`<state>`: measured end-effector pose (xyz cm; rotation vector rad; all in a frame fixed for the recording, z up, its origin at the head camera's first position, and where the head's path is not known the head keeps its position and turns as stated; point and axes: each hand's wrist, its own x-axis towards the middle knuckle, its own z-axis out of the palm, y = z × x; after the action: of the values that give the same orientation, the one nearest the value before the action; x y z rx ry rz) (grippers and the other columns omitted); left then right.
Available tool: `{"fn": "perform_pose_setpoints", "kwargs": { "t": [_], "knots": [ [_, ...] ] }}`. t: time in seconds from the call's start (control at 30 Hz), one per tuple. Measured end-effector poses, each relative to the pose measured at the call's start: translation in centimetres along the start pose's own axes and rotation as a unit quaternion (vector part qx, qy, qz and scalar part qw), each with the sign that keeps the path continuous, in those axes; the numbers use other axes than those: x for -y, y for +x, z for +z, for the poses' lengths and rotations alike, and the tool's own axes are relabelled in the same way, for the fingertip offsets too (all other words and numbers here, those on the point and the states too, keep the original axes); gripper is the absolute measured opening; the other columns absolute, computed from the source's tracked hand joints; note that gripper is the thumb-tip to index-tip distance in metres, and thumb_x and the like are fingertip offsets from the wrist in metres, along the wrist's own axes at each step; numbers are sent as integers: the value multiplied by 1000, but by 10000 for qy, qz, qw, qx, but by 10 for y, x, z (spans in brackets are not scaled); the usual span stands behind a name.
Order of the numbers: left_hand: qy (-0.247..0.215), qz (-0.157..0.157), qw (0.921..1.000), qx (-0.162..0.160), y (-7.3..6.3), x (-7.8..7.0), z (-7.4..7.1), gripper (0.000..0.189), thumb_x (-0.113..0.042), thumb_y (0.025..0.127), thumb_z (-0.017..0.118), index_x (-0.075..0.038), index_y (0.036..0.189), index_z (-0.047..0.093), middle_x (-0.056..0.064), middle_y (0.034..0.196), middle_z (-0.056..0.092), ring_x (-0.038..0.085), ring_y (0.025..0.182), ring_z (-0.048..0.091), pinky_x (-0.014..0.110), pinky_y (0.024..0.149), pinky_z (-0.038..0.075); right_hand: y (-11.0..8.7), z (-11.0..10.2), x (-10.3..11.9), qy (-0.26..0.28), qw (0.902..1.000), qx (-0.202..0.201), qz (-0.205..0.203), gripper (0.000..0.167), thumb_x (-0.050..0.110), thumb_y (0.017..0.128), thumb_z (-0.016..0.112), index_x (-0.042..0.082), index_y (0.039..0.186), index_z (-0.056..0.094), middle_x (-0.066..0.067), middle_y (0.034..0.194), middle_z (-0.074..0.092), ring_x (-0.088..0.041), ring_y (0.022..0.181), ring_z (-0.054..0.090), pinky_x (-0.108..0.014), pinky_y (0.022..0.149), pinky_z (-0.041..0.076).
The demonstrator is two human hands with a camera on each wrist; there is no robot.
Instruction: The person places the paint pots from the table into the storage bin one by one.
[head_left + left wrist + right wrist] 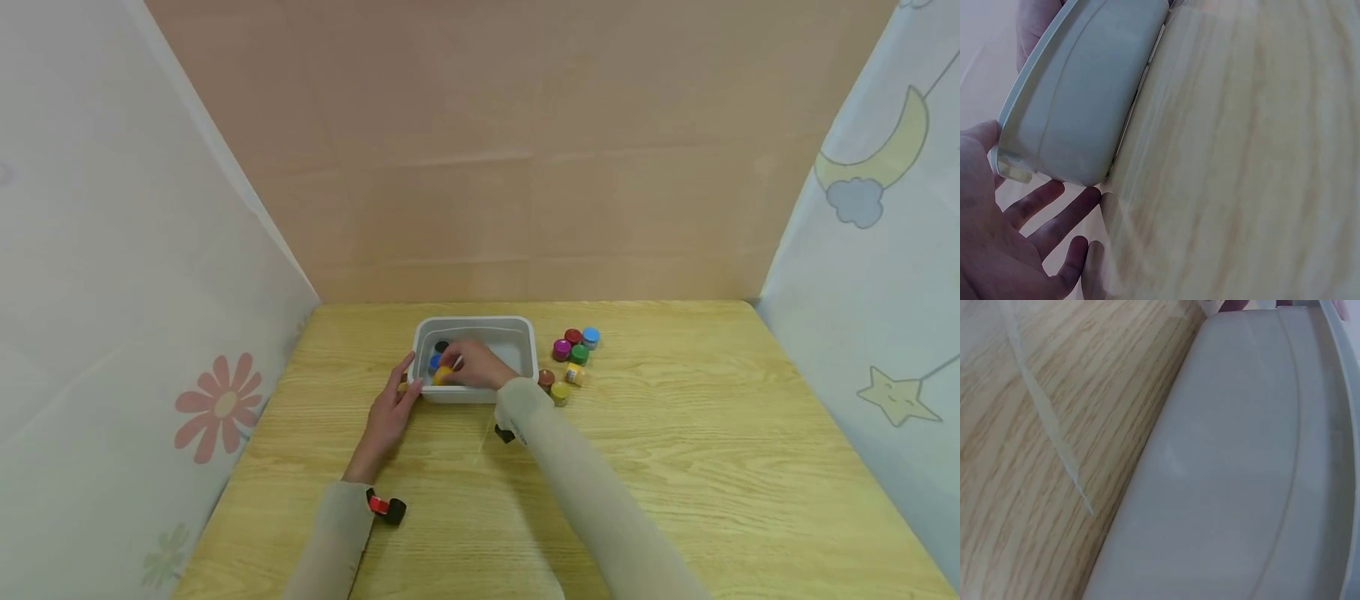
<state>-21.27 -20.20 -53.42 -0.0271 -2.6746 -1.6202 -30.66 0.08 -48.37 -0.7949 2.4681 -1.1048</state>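
A light grey plastic tray (pixel 461 397) stands on the table toward the back. My left hand (pixel 388 417) holds its left end; the left wrist view shows the thumb at the rim and fingertips against the outer wall (pixel 1085 100). Reaching in over the front rim, my right hand (pixel 480 364) pinches a small yellow-orange paint jar (pixel 441 377) at the tray's left side. Beside that jar inside the tray are a blue-lidded jar (pixel 434 362) and a black-lidded one (pixel 441 346). In the right wrist view the tray's wall (pixel 1222 456) fills the right side, with the right fingers out of sight.
Right of the tray, several small jars stand on the wooden table (pixel 675 417), among them purple (pixel 562 350), green (pixel 579 354), light blue (pixel 591 337) and yellow (pixel 560 393). An orange jar (pixel 575 374) lies on its side. Covered walls surround the table's back and sides.
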Motion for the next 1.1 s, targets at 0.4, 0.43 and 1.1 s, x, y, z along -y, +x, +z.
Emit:
{"fn": "perform_pose_setpoints", "kwargs": {
  "t": [0.4,0.43,1.1],
  "knots": [
    [-61,-51,10000,-7,-4,2,-2,59,-61,105,46,-49,160,28,15,148,52,37,124,66,61,108,46,9,8,-2,-524,9985,136,-61,21,16,91,81,11,111,77,-4,113,74,-18,100,70,-29,85,58],
    [-78,-53,10000,4,-4,2,-2,59,-62,105,46,-49,159,28,15,148,52,37,125,66,61,108,46,9,8,-3,-493,9987,144,-21,21,15,91,81,11,111,77,-3,113,74,-18,101,70,-30,85,58],
    [8,-39,10000,11,1,3,1,60,-62,105,45,-49,160,26,15,149,51,36,125,66,60,108,46,11,6,-8,114,9997,200,27,23,6,92,78,5,115,75,-9,114,74,-22,103,72,-32,91,58]
  ]
}}
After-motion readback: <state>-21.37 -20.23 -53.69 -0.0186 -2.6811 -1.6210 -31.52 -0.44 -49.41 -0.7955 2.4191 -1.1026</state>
